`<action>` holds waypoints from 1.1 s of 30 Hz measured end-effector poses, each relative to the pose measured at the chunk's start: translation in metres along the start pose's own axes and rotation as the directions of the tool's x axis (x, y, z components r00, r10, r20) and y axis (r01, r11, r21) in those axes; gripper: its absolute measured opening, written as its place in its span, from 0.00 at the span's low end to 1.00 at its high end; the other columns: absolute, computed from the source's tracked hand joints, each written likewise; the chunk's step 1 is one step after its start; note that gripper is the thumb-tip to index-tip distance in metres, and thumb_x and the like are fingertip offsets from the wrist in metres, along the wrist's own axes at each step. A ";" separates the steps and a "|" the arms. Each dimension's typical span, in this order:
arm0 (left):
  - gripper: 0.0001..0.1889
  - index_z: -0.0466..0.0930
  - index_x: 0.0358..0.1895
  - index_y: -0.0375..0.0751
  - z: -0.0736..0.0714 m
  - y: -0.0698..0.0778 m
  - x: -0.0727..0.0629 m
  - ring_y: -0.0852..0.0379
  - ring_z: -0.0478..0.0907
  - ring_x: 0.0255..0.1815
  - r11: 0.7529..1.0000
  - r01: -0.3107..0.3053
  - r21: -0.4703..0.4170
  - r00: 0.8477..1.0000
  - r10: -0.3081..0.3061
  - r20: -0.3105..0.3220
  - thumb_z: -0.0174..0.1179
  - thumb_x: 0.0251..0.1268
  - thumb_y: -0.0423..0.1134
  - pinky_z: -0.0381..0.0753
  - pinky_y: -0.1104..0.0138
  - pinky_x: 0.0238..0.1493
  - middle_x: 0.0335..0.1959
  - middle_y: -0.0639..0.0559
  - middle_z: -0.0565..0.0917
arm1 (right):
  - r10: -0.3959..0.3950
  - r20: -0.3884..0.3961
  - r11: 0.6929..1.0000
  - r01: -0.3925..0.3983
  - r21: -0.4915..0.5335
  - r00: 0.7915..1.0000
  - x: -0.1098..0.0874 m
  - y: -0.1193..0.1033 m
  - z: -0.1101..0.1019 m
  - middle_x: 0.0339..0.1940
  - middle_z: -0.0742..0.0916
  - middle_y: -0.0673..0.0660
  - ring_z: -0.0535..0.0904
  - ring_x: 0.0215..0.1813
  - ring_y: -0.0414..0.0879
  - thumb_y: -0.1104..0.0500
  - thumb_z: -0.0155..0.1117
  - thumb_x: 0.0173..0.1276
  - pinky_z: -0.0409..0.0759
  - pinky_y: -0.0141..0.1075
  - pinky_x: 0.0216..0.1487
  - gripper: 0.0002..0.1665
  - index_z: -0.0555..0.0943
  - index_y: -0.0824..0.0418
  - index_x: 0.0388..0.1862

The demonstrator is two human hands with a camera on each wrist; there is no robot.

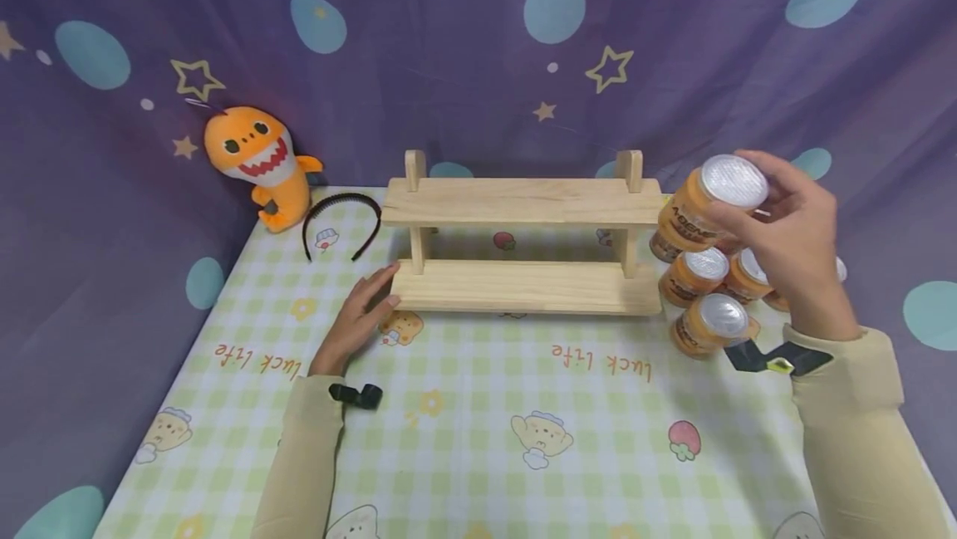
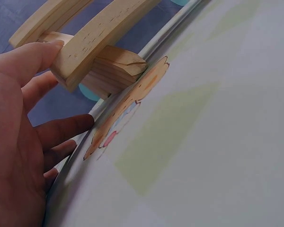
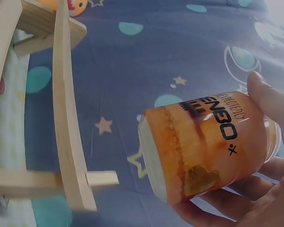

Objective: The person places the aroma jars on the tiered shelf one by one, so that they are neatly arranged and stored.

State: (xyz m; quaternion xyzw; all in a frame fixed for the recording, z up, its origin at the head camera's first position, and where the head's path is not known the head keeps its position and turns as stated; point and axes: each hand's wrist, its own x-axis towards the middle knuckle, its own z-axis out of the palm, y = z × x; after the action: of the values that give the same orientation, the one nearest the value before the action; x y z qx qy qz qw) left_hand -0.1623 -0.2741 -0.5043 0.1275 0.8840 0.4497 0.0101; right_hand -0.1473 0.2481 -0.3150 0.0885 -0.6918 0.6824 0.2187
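Observation:
An orange can [image 1: 699,203] with a silvery lid is gripped in my right hand [image 1: 796,223], raised above the other cans at the right. In the right wrist view the can [image 3: 208,146] lies tilted between thumb and fingers, its pale end toward the wooden shelf [image 3: 66,109]. That two-tier wooden shelf [image 1: 523,286] stands at mid table. My left hand [image 1: 357,319] rests at its left end with fingers spread. In the left wrist view, the thumb of the left hand [image 2: 19,118] touches the end of a board [image 2: 99,38]; the other fingers are extended.
Several orange cans stand right of the shelf, the nearest can [image 1: 710,325] in front. A black headband [image 1: 340,197] and an orange shark plush [image 1: 262,165] lie at the back left. A checked cloth [image 1: 478,423] covers the table; a purple curtain [image 1: 449,66] hangs behind.

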 end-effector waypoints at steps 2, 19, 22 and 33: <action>0.29 0.61 0.78 0.49 -0.001 0.006 -0.001 0.38 0.56 0.81 1.000 0.001 -0.010 1.000 -0.001 0.007 0.54 0.76 0.40 0.37 0.42 0.83 0.79 0.42 0.63 | 0.000 0.021 0.999 0.001 -0.052 1.000 0.004 0.000 0.007 0.41 0.91 0.46 0.87 0.39 0.34 0.77 0.73 0.51 0.84 0.21 0.36 0.32 0.82 0.65 0.58; 0.30 0.61 0.78 0.55 0.000 0.002 -0.001 0.40 0.56 0.82 1.000 0.005 -0.021 1.000 -0.005 0.007 0.54 0.77 0.42 0.36 0.43 0.84 0.80 0.45 0.63 | 0.033 0.132 0.972 -0.002 -0.233 0.991 0.032 0.000 0.075 0.43 0.88 0.35 0.84 0.40 0.32 0.64 0.77 0.56 0.80 0.23 0.42 0.32 0.81 0.59 0.62; 0.30 0.61 0.78 0.53 0.001 0.002 -0.001 0.39 0.55 0.81 1.000 0.002 -0.028 1.000 -0.002 0.008 0.55 0.76 0.42 0.36 0.42 0.83 0.79 0.43 0.63 | 0.045 0.153 0.976 -0.010 -0.220 0.987 0.036 0.001 0.086 0.44 0.88 0.36 0.84 0.41 0.33 0.63 0.77 0.57 0.80 0.23 0.42 0.33 0.80 0.60 0.63; 0.29 0.61 0.78 0.52 0.001 0.000 0.000 0.38 0.56 0.81 1.000 0.001 -0.020 1.000 -0.001 -0.008 0.54 0.76 0.42 0.36 0.42 0.83 0.79 0.41 0.63 | 0.081 0.211 0.966 -0.024 -0.257 0.974 0.049 0.008 0.128 0.51 0.90 0.55 0.84 0.43 0.33 0.55 0.81 0.54 0.79 0.25 0.46 0.35 0.81 0.56 0.62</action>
State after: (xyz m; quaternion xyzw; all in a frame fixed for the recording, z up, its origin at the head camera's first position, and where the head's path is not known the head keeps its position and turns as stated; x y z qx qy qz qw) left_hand -0.1618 -0.2729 -0.5050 0.1254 0.8794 0.4592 0.0082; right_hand -0.2171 0.1315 -0.2984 0.1165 -0.7952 0.5802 0.1321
